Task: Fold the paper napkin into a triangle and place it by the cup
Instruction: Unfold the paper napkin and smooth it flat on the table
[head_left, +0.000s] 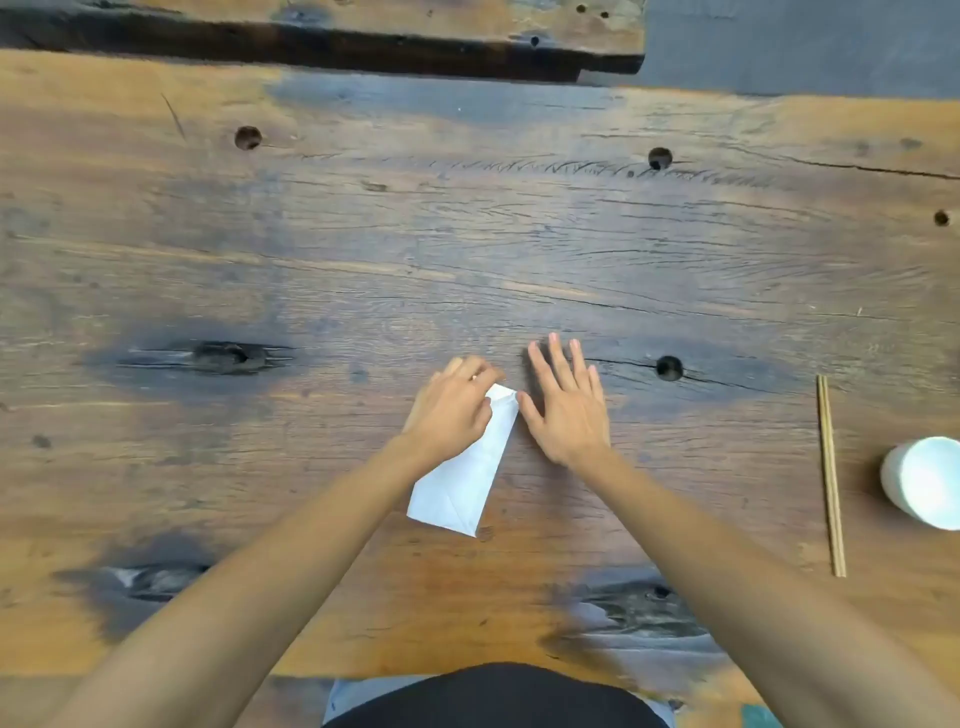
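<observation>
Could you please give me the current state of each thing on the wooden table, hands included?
paper napkin: partly folded, lying flat, far end under the left hand.
left hand: fingers curled on the napkin's far corner.
right hand: open, flat, just right of the napkin.
cup: white, upright, at the right edge, apart from the napkin.
chopsticks: paired, lying left of the cup.

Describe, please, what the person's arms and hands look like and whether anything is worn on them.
Both forearms are bare, with no sleeves, watch or bracelets in view. The left hand seems to carry a thin ring on one finger; the right hand shows no jewellery or gloves.
</observation>
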